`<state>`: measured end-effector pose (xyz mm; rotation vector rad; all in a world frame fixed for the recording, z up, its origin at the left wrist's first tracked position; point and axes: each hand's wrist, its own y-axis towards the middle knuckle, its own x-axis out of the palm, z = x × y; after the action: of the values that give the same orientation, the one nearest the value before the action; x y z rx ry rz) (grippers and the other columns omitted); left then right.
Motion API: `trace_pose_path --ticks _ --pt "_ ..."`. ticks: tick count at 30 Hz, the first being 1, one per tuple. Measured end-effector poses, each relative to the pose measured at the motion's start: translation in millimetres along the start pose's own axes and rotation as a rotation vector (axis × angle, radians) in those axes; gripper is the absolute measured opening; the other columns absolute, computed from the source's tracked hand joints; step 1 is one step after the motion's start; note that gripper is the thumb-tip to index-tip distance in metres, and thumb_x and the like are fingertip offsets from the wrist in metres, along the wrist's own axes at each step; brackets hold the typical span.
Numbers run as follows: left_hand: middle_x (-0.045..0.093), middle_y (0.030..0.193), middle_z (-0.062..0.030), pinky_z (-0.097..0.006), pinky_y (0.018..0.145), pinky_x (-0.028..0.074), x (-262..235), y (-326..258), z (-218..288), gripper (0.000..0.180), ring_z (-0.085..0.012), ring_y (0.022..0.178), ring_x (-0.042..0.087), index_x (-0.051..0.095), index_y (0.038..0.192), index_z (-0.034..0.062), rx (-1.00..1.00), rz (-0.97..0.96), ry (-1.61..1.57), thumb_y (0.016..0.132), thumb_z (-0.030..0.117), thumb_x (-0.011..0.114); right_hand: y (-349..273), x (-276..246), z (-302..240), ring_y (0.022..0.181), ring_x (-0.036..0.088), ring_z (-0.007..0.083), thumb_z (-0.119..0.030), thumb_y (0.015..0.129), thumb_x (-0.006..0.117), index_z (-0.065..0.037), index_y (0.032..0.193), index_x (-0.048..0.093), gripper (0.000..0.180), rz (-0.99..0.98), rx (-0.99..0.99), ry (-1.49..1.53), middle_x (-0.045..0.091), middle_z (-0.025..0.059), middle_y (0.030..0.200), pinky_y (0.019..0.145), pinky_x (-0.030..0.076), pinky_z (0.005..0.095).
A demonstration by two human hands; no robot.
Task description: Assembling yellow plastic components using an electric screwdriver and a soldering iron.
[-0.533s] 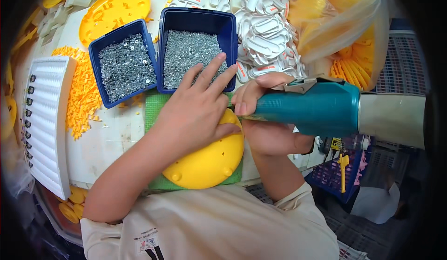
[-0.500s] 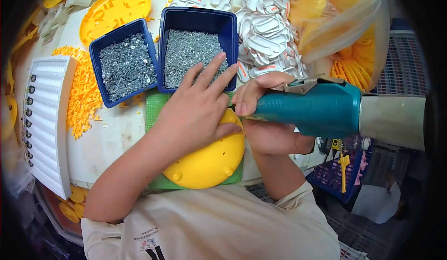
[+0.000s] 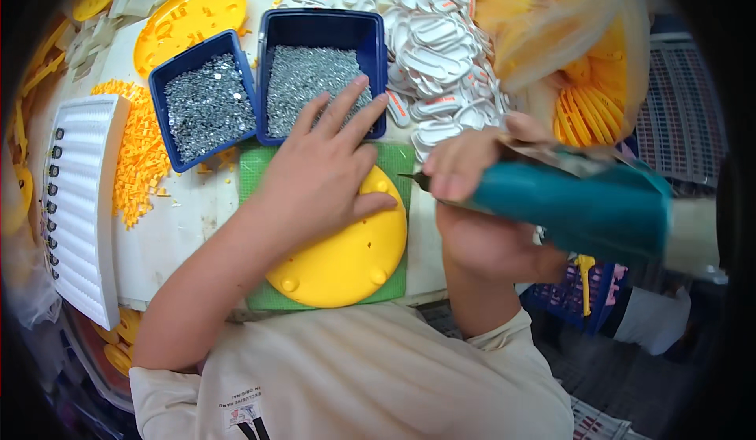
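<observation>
While the left hand (image 3: 315,168) lay spread and palm down in the head view, the domed yellow disc (image 3: 346,255) sat partly under it, reaching out to its right and back toward the person. That hand was not clenched: its thumb rested on the disc and its longer fingers stretched forward over the bigger blue bin (image 3: 370,35) of small screws. Whether the fingertips touched the screws, I couldn't tell.

The right hand (image 3: 468,164) was wrapped round a teal power screwdriver (image 3: 567,204), gripping it near the front. The tool's long axis ran crosswise, its thin bit (image 3: 407,176) pointing leftward at the left hand and its rear end off to the right. The bit's tip stood just beside the disc's far right edge, over the green mat (image 3: 252,174). So the disc lay to the left of the right hand and a little nearer the person, with the left hand closer to it.

As for writing, red lettering marked several white pieces (image 3: 437,50) heaped beyond the right hand. The pale shirt (image 3: 354,369), nearer the person than either hand, carried dark print, upside down from that side.
</observation>
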<state>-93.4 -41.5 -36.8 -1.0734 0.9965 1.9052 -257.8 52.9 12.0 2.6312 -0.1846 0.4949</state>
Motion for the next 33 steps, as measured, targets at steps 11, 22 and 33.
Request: trace_pose_path --ticks 11,22,33 --pt "0.065 0.101 -0.0098 -0.044 0.103 0.042 19 5 29 0.045 -0.0278 0.108 0.059 0.072 0.096 0.0055 0.343 -0.172 -0.238 0.084 0.048 0.072 -74 -4 -9 0.078 0.061 0.0244 -0.079 0.087 0.052 0.003 0.143 0.047 0.100 0.108 0.028 -0.060 0.065 0.0126 0.087 0.082 0.049 0.0401" --pt "0.066 0.100 -0.0087 -0.043 0.102 0.042 19 0 32 0.047 -0.0271 0.107 0.060 0.072 0.099 0.0064 0.370 -0.150 -0.194 0.083 0.051 0.073 -77 -9 3 0.079 0.061 0.0259 -0.062 0.089 0.050 0.006 0.130 0.055 0.080 -0.002 0.002 0.009 0.062 0.0165 0.082 0.081 0.048 0.0400" --pt "0.063 0.121 -0.0105 -0.046 0.106 0.042 -2 -58 46 0.045 -0.0315 0.120 0.058 0.066 0.116 0.0086 0.240 -0.027 0.042 0.083 0.036 0.077 -99 20 -35 0.076 0.061 0.0223 -0.085 0.080 0.056 0.003 0.144 0.047 0.109 0.040 -0.029 0.039 0.065 0.0094 0.083 0.080 0.049 0.0378"
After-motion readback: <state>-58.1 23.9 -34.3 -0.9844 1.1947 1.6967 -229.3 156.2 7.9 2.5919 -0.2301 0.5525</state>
